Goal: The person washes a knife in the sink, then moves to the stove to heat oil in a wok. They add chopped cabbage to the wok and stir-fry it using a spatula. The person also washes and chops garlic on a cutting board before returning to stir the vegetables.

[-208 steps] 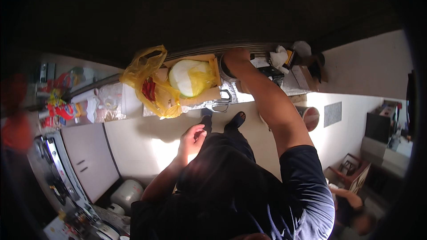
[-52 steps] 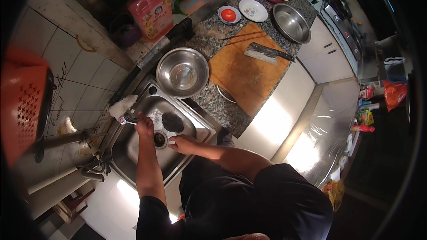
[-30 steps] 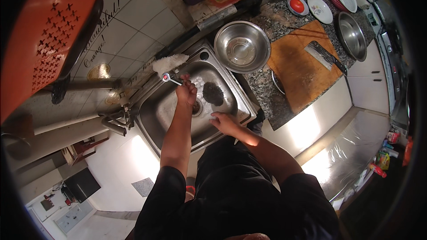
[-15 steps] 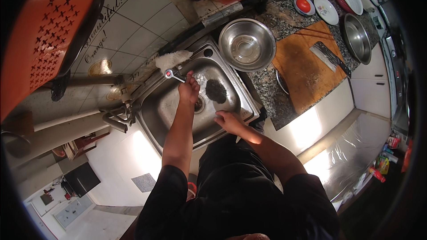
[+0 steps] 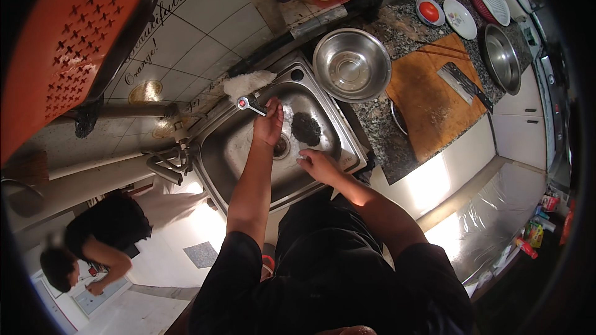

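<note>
My left hand (image 5: 269, 125) reaches over the steel sink (image 5: 233, 160), its fingers stretched up beside the tip of the faucet (image 5: 253, 105). Nothing shows in it. Lower right of it, my right hand (image 5: 318, 166) is over the sink's near side with its fingers curled together. A small pale spot shows at those fingertips, too small to name. Between the hands and the sink's far right side lies a dark, rough, roundish clump (image 5: 306, 129). The round drain (image 5: 281, 147) lies just right of my left wrist.
A steel basin (image 5: 352, 65) stands right of the sink. Farther right are a wooden cutting board (image 5: 422, 96) with a cleaver (image 5: 462, 85), a bowl holding a tomato (image 5: 428, 10), a plate (image 5: 459, 18) and another steel basin (image 5: 500, 59). Another person (image 5: 102, 229) bends at lower left.
Another person has come into view at lower left. My left hand's fingers have straightened beside the faucet. The view has shifted slightly; my right hand stays over the sink's near side.
</note>
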Tool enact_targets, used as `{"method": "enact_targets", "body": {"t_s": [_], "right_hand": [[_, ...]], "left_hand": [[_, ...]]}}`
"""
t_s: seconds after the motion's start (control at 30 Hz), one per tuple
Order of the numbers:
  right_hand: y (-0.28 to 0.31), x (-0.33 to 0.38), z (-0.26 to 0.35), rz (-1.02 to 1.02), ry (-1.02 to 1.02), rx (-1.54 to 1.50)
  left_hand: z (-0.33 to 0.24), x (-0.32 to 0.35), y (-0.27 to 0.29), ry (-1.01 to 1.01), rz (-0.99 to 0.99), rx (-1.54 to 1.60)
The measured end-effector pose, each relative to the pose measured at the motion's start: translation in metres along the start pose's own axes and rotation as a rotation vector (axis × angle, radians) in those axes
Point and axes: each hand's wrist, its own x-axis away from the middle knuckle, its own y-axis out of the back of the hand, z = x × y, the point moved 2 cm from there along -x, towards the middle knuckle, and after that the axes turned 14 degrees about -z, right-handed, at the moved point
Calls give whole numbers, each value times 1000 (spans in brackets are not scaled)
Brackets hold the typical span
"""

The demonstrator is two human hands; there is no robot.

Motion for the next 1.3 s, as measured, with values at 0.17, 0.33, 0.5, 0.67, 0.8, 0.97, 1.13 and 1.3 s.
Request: {"method": "enact_targets", "body": {"t_s": [0.17,0.33,0.5,0.67,0.8,0.97,1.13,1.3], "right_hand": [[-9,-47,8,-158,-28,-147],[-36,-110,3,-262,16,-463],[-31,-119,28,-90,-147,-514],[-34,-119,24,-7,-198,-585],[-31,-120,21,16,-218,-629],[-28,-120,29,-3,-178,-538],[-35,-126,18,-4,-183,-522],[-29,-125,26,12,-227,-592]], "left_hand": [[-4,22,-16,-133,-91,-224],[-8,34,-11,-154,-6,-377],[-14,45,-13,-194,18,-400],[-10,43,-4,-242,0,-344],[-10,43,-4,-227,15,-379],[-13,45,-11,-255,5,-420],[-15,42,-10,-241,13,-453],[-16,39,-6,-239,17,-522]]}}
